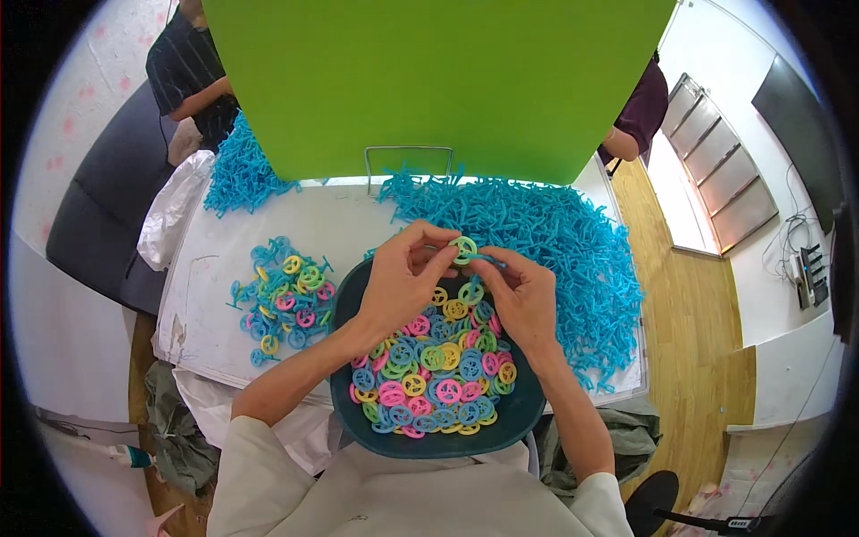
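Note:
My left hand (403, 273) pinches a small green plastic wheel (463, 249) between thumb and fingertips, above the far rim of a basin. In my right hand (524, 302), a thin blue plastic piece (486, 259) is gripped with one end at the wheel; whether it is seated in the wheel I cannot tell. Below both hands is the dark green basin (347, 413), holding many loose wheels (433, 358) in pink, yellow, green and blue. A big heap of blue plastic pieces (555, 259) lies beyond my right hand.
On the white table (201, 295), left of the basin, lies a pile of wheels joined to blue stems (286, 300). A green panel (429, 80) stands across the far side, with a metal wire frame at its foot. Two people are partly visible beyond. More blue pieces (240, 170) lie far left.

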`<action>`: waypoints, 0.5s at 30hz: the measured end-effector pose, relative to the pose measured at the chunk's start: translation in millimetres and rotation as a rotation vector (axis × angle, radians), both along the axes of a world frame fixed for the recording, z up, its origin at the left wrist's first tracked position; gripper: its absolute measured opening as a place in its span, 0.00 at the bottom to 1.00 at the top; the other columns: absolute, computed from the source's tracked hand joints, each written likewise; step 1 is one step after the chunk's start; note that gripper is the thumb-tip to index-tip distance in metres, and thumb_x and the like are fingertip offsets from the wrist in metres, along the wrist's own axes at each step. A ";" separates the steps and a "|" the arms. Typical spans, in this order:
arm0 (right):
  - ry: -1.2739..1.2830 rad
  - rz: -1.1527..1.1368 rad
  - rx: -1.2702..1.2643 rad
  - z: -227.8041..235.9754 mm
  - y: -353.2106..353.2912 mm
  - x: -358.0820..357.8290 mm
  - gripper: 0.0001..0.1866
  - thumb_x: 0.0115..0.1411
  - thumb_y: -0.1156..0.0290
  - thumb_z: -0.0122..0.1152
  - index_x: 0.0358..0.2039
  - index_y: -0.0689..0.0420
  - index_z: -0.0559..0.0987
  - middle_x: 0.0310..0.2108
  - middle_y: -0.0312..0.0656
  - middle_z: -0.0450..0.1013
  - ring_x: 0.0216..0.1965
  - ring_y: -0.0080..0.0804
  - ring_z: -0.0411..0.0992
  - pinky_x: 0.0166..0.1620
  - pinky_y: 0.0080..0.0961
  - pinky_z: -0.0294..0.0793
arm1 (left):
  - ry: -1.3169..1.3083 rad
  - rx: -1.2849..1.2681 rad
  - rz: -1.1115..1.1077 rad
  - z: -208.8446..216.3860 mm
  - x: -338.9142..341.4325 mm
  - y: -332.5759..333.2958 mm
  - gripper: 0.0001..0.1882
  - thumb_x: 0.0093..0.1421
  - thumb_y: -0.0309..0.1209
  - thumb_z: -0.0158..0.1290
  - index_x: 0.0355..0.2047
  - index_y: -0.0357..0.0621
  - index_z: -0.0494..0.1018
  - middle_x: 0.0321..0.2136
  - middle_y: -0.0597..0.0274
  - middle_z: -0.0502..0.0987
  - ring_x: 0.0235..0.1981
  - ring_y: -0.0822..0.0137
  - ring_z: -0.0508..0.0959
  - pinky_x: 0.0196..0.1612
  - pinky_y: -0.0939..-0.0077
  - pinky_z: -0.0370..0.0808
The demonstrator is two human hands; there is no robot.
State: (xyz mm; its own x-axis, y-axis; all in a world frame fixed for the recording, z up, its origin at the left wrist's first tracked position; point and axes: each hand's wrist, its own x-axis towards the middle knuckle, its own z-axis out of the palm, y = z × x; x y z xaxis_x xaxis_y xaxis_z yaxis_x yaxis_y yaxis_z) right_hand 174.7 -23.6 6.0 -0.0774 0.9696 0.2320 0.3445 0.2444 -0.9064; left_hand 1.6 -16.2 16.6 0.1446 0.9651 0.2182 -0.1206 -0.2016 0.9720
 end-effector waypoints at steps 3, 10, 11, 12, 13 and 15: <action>0.079 -0.007 -0.017 -0.2 -0.7 -2.2 0.11 0.59 0.75 0.62 0.41 0.65 0.80 0.28 0.41 0.79 0.28 0.16 0.74 0.30 0.14 0.73 | -0.045 0.010 -0.011 -1.5 0.4 0.1 0.08 0.62 0.22 0.51 0.41 0.33 0.73 0.35 0.58 0.79 0.36 0.72 0.80 0.39 0.80 0.78; 0.059 -0.020 -0.081 14.5 -5.4 -2.4 0.11 0.58 0.70 0.65 0.36 0.65 0.82 0.23 0.38 0.78 0.25 0.14 0.72 0.26 0.13 0.69 | 0.105 0.044 0.034 -8.1 1.3 -0.1 0.08 0.61 0.22 0.53 0.41 0.35 0.75 0.31 0.57 0.80 0.33 0.73 0.80 0.35 0.82 0.78; 0.028 -0.031 -0.088 14.7 -5.6 -2.2 0.11 0.57 0.70 0.65 0.35 0.65 0.82 0.22 0.38 0.78 0.25 0.14 0.72 0.25 0.12 0.69 | 0.104 0.044 0.034 -8.3 1.4 -0.6 0.08 0.61 0.22 0.53 0.41 0.35 0.75 0.31 0.57 0.80 0.33 0.73 0.80 0.35 0.82 0.78; 0.026 -0.035 -0.089 14.1 -5.3 -1.1 0.11 0.57 0.70 0.65 0.35 0.65 0.82 0.22 0.38 0.78 0.25 0.14 0.72 0.25 0.12 0.69 | 0.105 0.046 0.032 -9.1 2.2 -0.9 0.08 0.61 0.23 0.53 0.41 0.35 0.76 0.31 0.57 0.80 0.32 0.73 0.80 0.34 0.82 0.77; 0.024 -0.033 -0.084 13.1 -4.6 0.1 0.10 0.57 0.70 0.65 0.35 0.65 0.82 0.22 0.37 0.78 0.24 0.14 0.72 0.25 0.12 0.69 | 0.106 0.049 0.031 -9.7 2.9 -1.0 0.08 0.61 0.23 0.53 0.41 0.35 0.76 0.31 0.57 0.80 0.32 0.73 0.81 0.34 0.82 0.77; 0.023 -0.026 -0.078 10.8 -3.8 -0.2 0.10 0.56 0.70 0.66 0.35 0.64 0.82 0.22 0.37 0.78 0.23 0.14 0.72 0.25 0.12 0.68 | 0.145 0.024 0.020 -5.8 2.1 -2.7 0.09 0.61 0.22 0.52 0.42 0.34 0.75 0.32 0.58 0.80 0.34 0.73 0.80 0.37 0.81 0.77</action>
State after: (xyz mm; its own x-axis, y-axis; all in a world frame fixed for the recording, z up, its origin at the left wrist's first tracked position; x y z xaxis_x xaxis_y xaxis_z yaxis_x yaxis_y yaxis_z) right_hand 174.5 -27.4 16.8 -0.0472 0.9865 0.1570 0.3283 0.1637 -0.9303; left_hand 3.7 -18.9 10.8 0.1574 0.9629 0.2193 0.0250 -0.2258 0.9738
